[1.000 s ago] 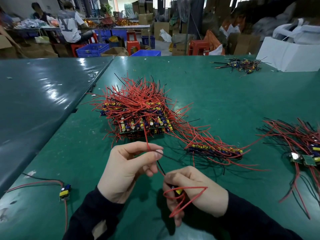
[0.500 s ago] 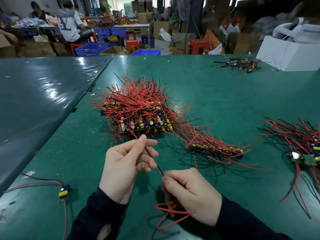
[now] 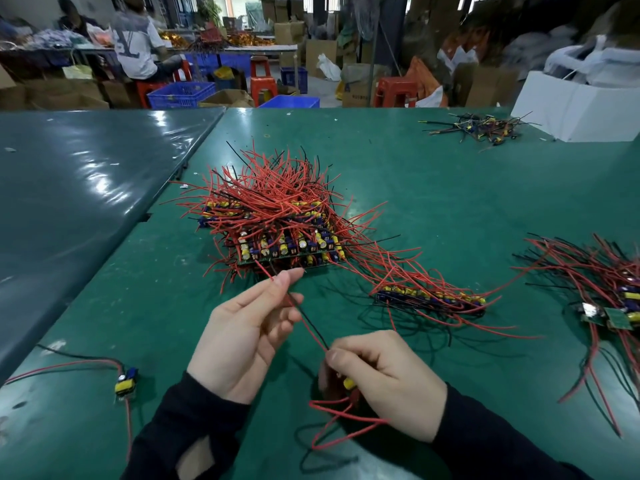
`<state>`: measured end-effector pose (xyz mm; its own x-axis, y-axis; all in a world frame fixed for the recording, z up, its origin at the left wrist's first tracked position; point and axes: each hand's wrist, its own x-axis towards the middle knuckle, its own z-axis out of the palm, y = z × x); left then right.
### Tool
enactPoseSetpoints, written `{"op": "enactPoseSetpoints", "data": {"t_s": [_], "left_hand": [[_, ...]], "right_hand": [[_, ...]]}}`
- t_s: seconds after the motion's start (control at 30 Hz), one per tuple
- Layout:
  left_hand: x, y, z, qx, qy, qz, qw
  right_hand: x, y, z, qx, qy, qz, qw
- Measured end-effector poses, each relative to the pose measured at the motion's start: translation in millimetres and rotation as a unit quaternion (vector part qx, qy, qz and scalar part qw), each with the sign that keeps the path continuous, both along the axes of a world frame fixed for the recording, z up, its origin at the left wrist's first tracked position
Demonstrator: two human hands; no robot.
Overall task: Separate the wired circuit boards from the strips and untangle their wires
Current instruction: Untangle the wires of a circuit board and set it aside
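Left hand [image 3: 242, 341] is raised over the green tabletop [image 3: 433, 188], its fingers [image 3: 287, 280] pressed together on a red and black wire pair [image 3: 308, 323], pinching it near the upper end. The pair runs taut down toward 5 o'clock into the right hand [image 3: 384, 379]. Right hand fingers are curled round a small circuit board [image 3: 349, 383], of which only a yellow component shows; the thumb lies across the top. Further red wire loops [image 3: 339, 415] hang from under this hand onto the tabletop.

At 12 o'clock from the hands lies the main stack of board strips [image 3: 287, 247], covered by a dense tangle of red and black wires. A single strip [image 3: 429, 297] with its wires lies at 2 o'clock from the right hand, its wires overlapping those of the stack. At 3 o'clock, near the frame edge, is a loose heap of wired boards [image 3: 609, 299]. One separated board [image 3: 126, 382] with red and black leads lies at 9 o'clock from the left hand, well apart from the stack.

A small bundle of dark wired parts [image 3: 481, 128] sits at the far right of the tabletop, beside a white box [image 3: 575, 109]. A seated person [image 3: 135, 43] is visible in the background.
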<state>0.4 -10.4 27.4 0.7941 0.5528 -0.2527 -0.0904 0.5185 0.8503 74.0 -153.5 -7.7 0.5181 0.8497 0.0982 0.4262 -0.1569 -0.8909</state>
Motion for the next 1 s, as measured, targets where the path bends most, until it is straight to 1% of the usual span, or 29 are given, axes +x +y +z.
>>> {"op": "enactPoseSetpoints", "data": {"t_s": [0.07, 0.17, 0.23, 0.3, 0.37, 0.43, 0.5, 0.53, 0.6, 0.73, 0.8, 0.9, 0.93, 1.0], "left_hand": [[1, -3, -2, 0.010, -0.006, 0.020, 1.000], [3, -9, -4, 0.003, -0.006, 0.025, 1.000], [5, -11, -5, -0.007, 0.001, 0.024, 1.000], [5, -10, -4, -0.027, 0.010, 0.017, 0.999], [3, -6, -2, -0.077, 0.027, -0.008, 0.997], [1, -2, 1, -0.163, 0.048, -0.046, 0.984], [0, 0, 3, -0.238, 0.040, -0.084, 0.967], [0, -1, 4, -0.254, 0.029, -0.095, 0.962], [0, -1, 4, -0.248, 0.017, -0.088, 0.965], [1, 3, 4, -0.186, 0.014, -0.042, 0.982], [-1, 5, 4, -0.181, 0.003, -0.065, 0.981], [-5, 6, 6, -0.194, -0.045, -0.114, 0.973], [-5, 5, 6, -0.196, -0.049, -0.114, 0.973], [-3, 6, 6, -0.193, -0.028, -0.087, 0.977]], "right_hand": [[1, 1, 1, 0.012, 0.069, -0.003, 0.998], [0, 2, 0, 0.044, 0.166, -0.004, 0.985], [-3, 3, 0, 0.067, 0.181, -0.006, 0.981], [-4, 3, 0, 0.080, 0.170, -0.003, 0.982], [-5, 3, 2, 0.089, 0.172, 0.022, 0.981], [-6, 3, 4, 0.099, 0.210, 0.070, 0.970], [-7, 3, 7, 0.104, 0.254, 0.116, 0.955], [-6, 3, 8, 0.106, 0.268, 0.126, 0.949], [-4, 2, 9, 0.105, 0.283, 0.126, 0.945], [-1, 0, 8, 0.083, 0.274, 0.116, 0.951], [-2, -1, 9, 0.079, 0.273, 0.134, 0.949], [-3, -1, 11, 0.076, 0.274, 0.160, 0.945], [-2, -2, 12, 0.075, 0.272, 0.159, 0.946], [0, -2, 12, 0.072, 0.265, 0.144, 0.951]]}}
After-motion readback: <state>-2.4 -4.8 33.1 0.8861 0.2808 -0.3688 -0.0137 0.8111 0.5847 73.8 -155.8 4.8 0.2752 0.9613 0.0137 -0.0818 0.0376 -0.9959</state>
